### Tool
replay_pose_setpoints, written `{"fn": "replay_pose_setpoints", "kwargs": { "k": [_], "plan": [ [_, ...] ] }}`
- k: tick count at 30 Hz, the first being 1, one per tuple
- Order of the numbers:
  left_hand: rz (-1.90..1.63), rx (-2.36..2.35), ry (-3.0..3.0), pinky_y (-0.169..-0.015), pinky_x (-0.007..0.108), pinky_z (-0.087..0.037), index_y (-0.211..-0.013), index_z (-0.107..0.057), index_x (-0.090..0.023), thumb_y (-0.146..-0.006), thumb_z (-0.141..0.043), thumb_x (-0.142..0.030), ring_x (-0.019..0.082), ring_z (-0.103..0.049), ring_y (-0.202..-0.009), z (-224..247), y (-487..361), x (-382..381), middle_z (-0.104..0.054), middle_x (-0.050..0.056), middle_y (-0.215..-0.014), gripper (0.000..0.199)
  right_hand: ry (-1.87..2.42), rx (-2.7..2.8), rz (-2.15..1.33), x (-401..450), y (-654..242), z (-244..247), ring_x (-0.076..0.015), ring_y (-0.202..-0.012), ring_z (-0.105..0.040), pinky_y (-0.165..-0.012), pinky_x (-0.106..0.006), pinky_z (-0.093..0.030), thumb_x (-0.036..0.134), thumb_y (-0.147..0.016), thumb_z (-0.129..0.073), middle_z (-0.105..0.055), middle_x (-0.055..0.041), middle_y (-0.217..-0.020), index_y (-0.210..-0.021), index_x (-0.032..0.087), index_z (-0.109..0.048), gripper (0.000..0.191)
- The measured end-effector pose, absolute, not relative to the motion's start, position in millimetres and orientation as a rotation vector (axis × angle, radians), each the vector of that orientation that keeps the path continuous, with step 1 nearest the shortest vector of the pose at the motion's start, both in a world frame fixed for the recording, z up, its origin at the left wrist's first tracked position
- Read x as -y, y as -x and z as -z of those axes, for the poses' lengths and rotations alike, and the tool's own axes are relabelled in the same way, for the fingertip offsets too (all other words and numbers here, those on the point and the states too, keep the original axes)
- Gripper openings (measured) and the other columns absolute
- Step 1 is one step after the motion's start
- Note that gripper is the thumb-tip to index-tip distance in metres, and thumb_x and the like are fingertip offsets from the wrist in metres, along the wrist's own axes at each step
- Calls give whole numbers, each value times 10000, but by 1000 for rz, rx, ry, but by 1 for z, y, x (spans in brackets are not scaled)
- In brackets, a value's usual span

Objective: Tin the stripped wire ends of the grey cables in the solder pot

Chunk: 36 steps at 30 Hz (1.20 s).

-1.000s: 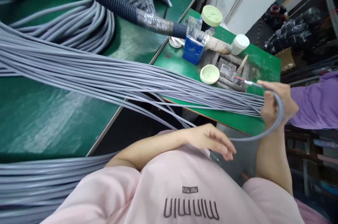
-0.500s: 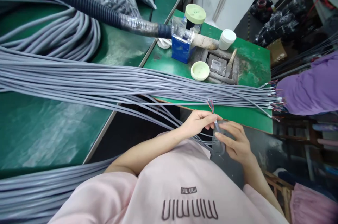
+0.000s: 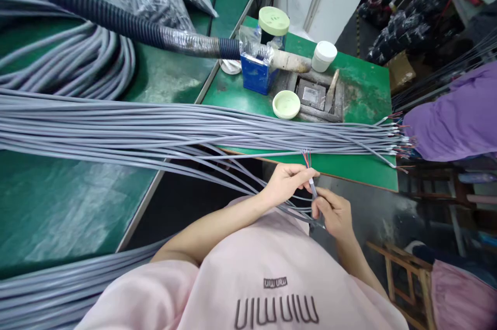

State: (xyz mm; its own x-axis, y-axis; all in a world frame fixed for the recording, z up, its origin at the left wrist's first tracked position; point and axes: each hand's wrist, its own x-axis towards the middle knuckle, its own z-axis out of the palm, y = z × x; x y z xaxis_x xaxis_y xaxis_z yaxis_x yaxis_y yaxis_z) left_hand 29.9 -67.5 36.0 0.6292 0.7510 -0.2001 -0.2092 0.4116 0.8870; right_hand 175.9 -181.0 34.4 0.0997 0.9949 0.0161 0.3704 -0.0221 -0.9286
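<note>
My left hand [image 3: 289, 181] pinches a grey cable [image 3: 313, 191] close to its stripped end, where thin red and blue wires [image 3: 307, 158] fan upward. Just below, my right hand [image 3: 334, 211] is closed on the same cable, fingers pressed together. A white band shows on the cable between the two hands. Behind them a long bundle of grey cables [image 3: 155, 123] runs across the green table [image 3: 357, 172], its stripped ends at the right edge. Several more cables hang below the table edge near my hands.
A corrugated hose [image 3: 132, 22] reaches over a blue box [image 3: 254, 75]. Around it are a green-lidded jar [image 3: 274, 22], a white jar [image 3: 324, 55], a pale green dish [image 3: 286, 104] and a square metal pot [image 3: 311, 94]. A person's purple sleeve [image 3: 454, 117] is at right.
My right hand has moved in from the right, and its spread fingers have closed on the cable below my left hand. The view has shifted slightly.
</note>
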Motion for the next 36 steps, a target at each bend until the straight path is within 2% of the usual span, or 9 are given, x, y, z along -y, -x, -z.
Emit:
{"fn": "replay_pose_setpoints", "kwargs": {
  "k": [6, 9, 15, 23, 27, 36],
  "plan": [
    [-639, -670, -925, -528, 192, -410, -670, -712, -118, -790, -666, -479, 83, -541, -530, -37, -31, 68, -682, 52, -603, 383, 1516, 1309, -1058, 184, -175, -38, -76, -457, -501, -489, -207, -419, 273, -953, -494, -572, 53, -531, -1138, 193, -665, 265],
    [-636, -678, -905, -519, 188, -402, -610, -688, -113, -777, -680, -470, 77, -540, -524, -39, -31, 68, -668, 50, -596, 394, 1512, 1295, -1081, 185, -175, -37, -72, -460, -492, -493, -206, -409, 270, -954, -496, -569, 56, -532, -1142, 199, -663, 262],
    [-640, -666, -898, -513, 192, -393, -613, -665, -117, -776, -690, -475, 82, -549, -516, -36, -33, 67, -610, 14, -545, 394, 1483, 1209, -1165, 186, -176, -34, -76, -451, -474, -472, -215, -389, 280, -951, -499, -563, 48, -525, -1129, 181, -666, 264],
    [-683, -620, -921, -513, 194, -382, -687, -688, -115, -749, -726, -458, 67, -487, -516, -32, -33, 67, -587, -4, -573, 351, 1382, 1078, -1300, 187, -182, -18, -97, -447, -482, -472, -240, -384, 305, -946, -503, -569, 29, -518, -1096, 169, -672, 263],
    [-697, -616, -922, -506, 197, -377, -641, -665, -114, -728, -742, -458, 68, -479, -512, -35, -36, 68, -583, 1, -566, 363, 1330, 1013, -1341, 189, -183, -12, -97, -421, -456, -459, -244, -357, 327, -941, -511, -561, 29, -497, -1070, 168, -668, 259],
    [-622, -507, -891, -484, 203, -364, -687, -665, -111, -773, -707, -470, 65, -459, -478, -34, -38, 72, -530, -15, -530, 372, 1218, 972, -1353, 182, -174, -14, -100, -386, -433, -452, -251, -349, 353, -942, -500, -550, 26, -441, -983, 155, -682, 272]
  ]
}}
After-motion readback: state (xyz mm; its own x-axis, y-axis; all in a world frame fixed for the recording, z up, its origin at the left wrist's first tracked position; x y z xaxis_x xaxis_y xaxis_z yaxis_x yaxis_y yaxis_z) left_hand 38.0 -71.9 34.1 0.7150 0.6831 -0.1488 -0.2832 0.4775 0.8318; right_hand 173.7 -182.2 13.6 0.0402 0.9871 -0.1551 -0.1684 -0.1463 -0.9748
